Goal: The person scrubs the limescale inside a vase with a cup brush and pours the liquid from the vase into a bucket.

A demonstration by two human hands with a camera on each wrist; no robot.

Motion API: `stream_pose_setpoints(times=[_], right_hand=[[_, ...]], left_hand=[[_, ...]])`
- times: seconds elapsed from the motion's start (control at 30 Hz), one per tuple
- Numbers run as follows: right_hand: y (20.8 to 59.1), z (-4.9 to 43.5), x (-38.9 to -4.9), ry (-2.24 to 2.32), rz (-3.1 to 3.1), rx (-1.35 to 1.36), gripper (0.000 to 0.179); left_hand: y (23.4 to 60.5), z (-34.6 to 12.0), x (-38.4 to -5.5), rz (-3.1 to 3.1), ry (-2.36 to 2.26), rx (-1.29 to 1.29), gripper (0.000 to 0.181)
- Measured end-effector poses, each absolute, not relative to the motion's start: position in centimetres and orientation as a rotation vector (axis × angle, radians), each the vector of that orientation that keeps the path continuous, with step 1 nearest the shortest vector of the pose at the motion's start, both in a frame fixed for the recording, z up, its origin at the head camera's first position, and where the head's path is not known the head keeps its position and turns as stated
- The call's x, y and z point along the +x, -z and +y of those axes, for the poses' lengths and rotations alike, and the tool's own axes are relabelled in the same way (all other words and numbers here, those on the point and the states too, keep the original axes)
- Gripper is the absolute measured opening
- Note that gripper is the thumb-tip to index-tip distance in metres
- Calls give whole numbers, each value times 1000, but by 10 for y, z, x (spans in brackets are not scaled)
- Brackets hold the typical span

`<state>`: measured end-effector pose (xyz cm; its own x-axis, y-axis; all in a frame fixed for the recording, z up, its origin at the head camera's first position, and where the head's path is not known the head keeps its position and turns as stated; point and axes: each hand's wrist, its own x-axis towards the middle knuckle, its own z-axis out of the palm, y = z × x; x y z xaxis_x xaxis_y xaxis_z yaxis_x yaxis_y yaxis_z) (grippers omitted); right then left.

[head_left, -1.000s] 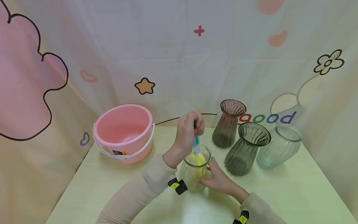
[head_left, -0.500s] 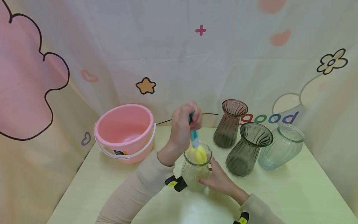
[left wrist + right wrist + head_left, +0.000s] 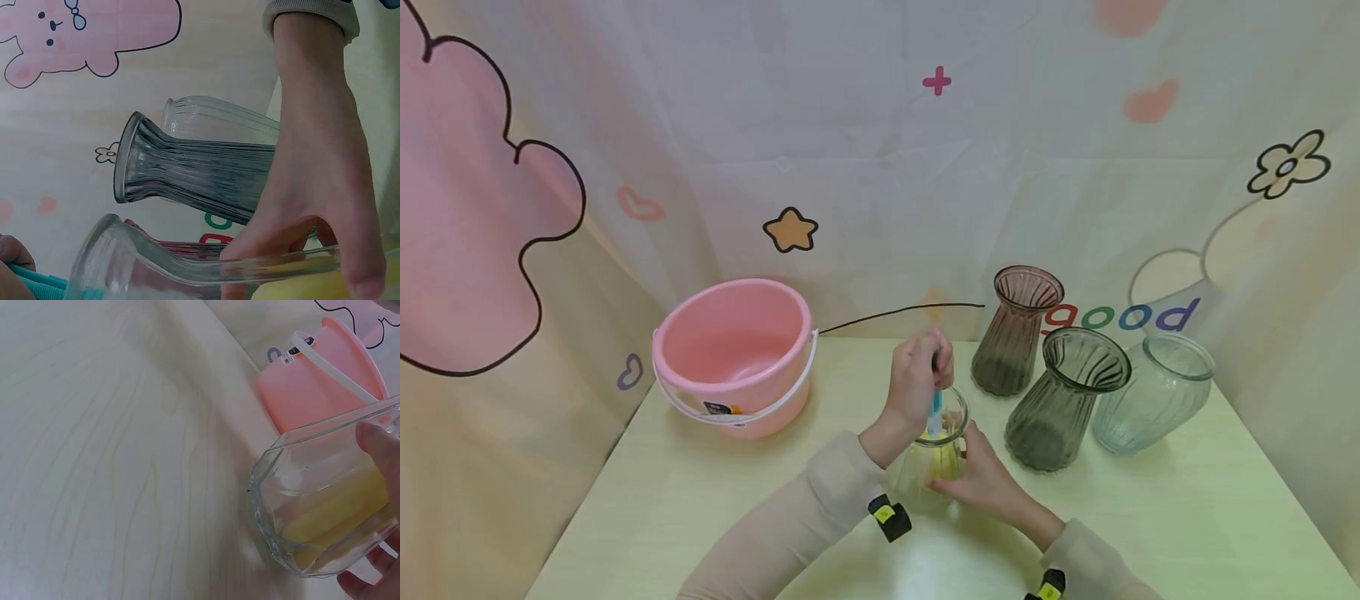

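My left hand [image 3: 917,383] grips the teal handle of a bottle brush [image 3: 936,408] from above. The brush's yellow sponge head [image 3: 337,512] is down inside a clear ribbed glass vase [image 3: 913,479]. With thumb and fingers, my right hand [image 3: 988,479] holds the vase around its right side, low on the body. In the left wrist view the vase's flared rim [image 3: 94,262] is near, and the right hand [image 3: 319,150] spans the glass beside the yellow sponge [image 3: 300,287]. Part of the vase's rim is hidden behind the left hand in the head view.
A pink bucket [image 3: 790,408] with a white handle stands at the back left. To the right are a reddish-brown vase [image 3: 1006,342], a dark grey vase [image 3: 1051,417] and a pale blue vase [image 3: 1150,404]. A printed curtain [image 3: 865,167] hangs behind the table [image 3: 670,508].
My left hand first lifted the brush toward the vase's mouth, then pushed it back down deeper inside. My right hand keeps holding the vase in nearly the same place.
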<state>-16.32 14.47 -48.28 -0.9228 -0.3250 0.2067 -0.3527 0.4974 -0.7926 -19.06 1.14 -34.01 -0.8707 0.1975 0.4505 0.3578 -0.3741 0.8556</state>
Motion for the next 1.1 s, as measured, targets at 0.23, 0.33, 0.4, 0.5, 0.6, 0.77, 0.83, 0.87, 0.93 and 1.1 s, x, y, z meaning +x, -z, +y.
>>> stream_pose_setpoints(times=[0.23, 0.33, 0.4, 0.5, 0.6, 0.77, 0.83, 0.87, 0.93, 1.1], right_hand=[[479, 145, -158, -1568, -2783, 585, 93], [472, 147, -156, -1633, -2808, 676, 94], [471, 149, -158, -1661, -2795, 746, 93], [475, 151, -160, -1639, -2769, 790, 92], [479, 150, -161, -1576, -2720, 817, 94], [480, 146, -160, -1479, -2669, 831, 92], [480, 144, -159, -1470, -2676, 792, 90], [480, 144, -159, -1466, -2682, 770, 91], [480, 143, -159, -1443, -2703, 716, 91], [482, 143, -159, -1300, -2751, 612, 95]], left_hand=[[345, 11, -190, -1738, 2364, -787, 32], [346, 10, -190, -1752, 2352, -778, 31], [346, 9, -190, -1742, 2361, -764, 30], [345, 9, -188, -1721, 2380, -749, 29], [343, 9, -185, -1707, 2395, -752, 29], [335, 9, -181, -1698, 2402, -778, 30], [329, 8, -180, -1689, 2394, -797, 32], [324, 7, -180, -1686, 2384, -807, 32], [315, 6, -181, -1673, 2363, -828, 34], [288, 1, -179, -1630, 2337, -867, 32]])
